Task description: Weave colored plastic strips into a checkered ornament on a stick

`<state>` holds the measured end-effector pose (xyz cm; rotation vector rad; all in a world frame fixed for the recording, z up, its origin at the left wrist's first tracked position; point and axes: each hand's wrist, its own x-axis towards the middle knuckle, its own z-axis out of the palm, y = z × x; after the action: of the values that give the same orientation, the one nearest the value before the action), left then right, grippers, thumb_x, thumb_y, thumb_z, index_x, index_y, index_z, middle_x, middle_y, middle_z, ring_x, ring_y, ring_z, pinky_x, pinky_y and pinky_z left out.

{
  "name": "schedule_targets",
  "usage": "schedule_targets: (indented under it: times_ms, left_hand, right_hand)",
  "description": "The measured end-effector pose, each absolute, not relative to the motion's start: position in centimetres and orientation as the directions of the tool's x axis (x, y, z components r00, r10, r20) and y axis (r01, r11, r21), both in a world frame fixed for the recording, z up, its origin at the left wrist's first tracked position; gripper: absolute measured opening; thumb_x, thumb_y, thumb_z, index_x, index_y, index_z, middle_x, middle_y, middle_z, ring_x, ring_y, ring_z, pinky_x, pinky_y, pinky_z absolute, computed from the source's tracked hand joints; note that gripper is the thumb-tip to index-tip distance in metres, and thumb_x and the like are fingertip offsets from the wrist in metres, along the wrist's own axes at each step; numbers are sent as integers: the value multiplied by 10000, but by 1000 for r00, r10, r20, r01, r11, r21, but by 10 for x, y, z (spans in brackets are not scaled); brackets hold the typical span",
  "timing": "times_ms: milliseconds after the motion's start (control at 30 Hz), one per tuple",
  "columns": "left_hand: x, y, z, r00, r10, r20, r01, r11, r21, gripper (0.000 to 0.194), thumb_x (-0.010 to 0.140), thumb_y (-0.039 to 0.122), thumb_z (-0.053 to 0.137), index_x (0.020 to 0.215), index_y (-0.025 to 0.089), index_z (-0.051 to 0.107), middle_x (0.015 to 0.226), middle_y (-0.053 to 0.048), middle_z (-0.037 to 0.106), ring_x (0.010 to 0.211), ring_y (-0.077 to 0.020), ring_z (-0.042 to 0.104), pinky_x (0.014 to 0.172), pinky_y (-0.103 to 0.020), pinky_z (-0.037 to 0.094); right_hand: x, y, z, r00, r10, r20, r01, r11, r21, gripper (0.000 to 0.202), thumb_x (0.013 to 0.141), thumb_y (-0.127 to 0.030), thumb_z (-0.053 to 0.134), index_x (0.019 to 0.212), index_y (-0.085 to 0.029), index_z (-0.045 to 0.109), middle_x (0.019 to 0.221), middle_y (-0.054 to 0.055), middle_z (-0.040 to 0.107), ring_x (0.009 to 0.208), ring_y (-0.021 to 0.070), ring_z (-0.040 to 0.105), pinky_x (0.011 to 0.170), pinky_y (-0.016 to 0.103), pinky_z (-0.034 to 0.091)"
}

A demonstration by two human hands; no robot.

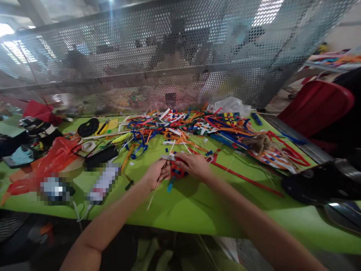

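My left hand (158, 174) is closed, its fingers curled at the left edge of a small woven piece of red, blue and green strips (182, 172). A thin pale strand (151, 197) hangs down below that hand. My right hand (194, 163) lies over the top of the woven piece with its fingers bent onto it, hiding part of it. At the fingertips of both hands is a small silvery-white flat piece (169, 157), too blurred to name. A light blue strip end (170, 186) sticks out beneath the weave.
A heap of coloured strips and woven pieces (175, 124) spreads across the green table (180, 210). A long red strip (248, 178) lies to the right. On the left are a black case (101, 158), a tape roll (88, 146) and a red plastic bag (60, 154). A perforated metal screen (126, 67) stands behind.
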<state>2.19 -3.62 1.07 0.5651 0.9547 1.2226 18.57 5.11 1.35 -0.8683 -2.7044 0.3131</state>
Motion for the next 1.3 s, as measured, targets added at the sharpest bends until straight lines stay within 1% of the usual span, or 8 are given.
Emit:
schedule_targets:
  times_ms: [167, 500, 600, 800, 967, 1033, 1167, 1300]
  left_hand:
    - [26, -37, 5, 28, 967, -254, -521, 231, 822, 265, 942, 363, 478, 749, 193, 417, 419, 124, 288, 272, -29, 177, 364, -156, 236]
    - [25, -41, 3, 20, 968, -252, -523, 225, 822, 297, 914, 407, 530, 745, 195, 409, 418, 129, 260, 280, -22, 160, 342, -143, 192]
    - [25, -44, 3, 44, 968, -248, -521, 235, 821, 299, 902, 409, 553, 752, 196, 406, 430, 127, 266, 291, -22, 170, 340, -143, 189]
    - [22, -45, -1, 51, 966, -253, -505, 243, 828, 270, 914, 382, 533, 758, 196, 413, 439, 124, 278, 297, -21, 164, 341, -146, 183]
    - [22, -42, -3, -25, 968, -251, -444, 214, 870, 298, 893, 429, 557, 753, 194, 439, 434, 123, 301, 295, -24, 187, 353, -159, 240]
    - [23, -41, -2, -57, 969, -240, -411, 197, 890, 312, 890, 447, 556, 748, 191, 448, 435, 120, 316, 297, -26, 209, 363, -165, 279]
    - [26, -38, 2, -95, 970, -223, -354, 177, 918, 326, 886, 471, 555, 753, 190, 454, 433, 120, 318, 308, -29, 246, 388, -169, 337]
    - [31, -36, 9, -71, 970, -233, -359, 193, 913, 344, 870, 479, 576, 739, 197, 429, 430, 124, 315, 293, -28, 220, 345, -168, 275]
  right_hand:
    - [191, 58, 12, -759, 618, 207, 570, 783, -248, 431, 987, -501, 325, 1211, -258, 603, 1091, 56, 718, 832, 196, 665, 614, 265, 373]
    - [190, 64, 11, -741, 624, 249, 616, 779, -117, 527, 987, -545, 252, 1147, -228, 641, 933, 73, 710, 752, 186, 614, 536, 281, 259]
    - [195, 71, 10, -698, 660, 278, 657, 745, -117, 516, 991, -530, 248, 1171, -236, 632, 980, 84, 713, 764, 194, 616, 544, 279, 260]
    - [202, 81, 7, -632, 710, 311, 688, 699, -197, 485, 979, -526, 305, 1235, -253, 614, 1072, 89, 721, 836, 227, 647, 564, 279, 313]
    - [204, 83, 10, -642, 727, 243, 586, 670, -456, 424, 972, -485, 353, 1172, -249, 643, 1007, 57, 736, 822, 208, 661, 658, 273, 413]
    - [204, 79, 11, -673, 705, 223, 550, 679, -487, 422, 971, -489, 351, 1152, -247, 645, 984, 51, 736, 814, 200, 660, 663, 270, 418]
    - [198, 67, 12, -714, 667, 214, 581, 734, -351, 452, 973, -524, 330, 1160, -247, 635, 999, 55, 736, 807, 204, 659, 613, 267, 368]
    - [195, 62, 10, -685, 669, 286, 633, 742, -219, 491, 982, -535, 289, 1160, -234, 635, 1001, 80, 728, 798, 204, 641, 575, 270, 311]
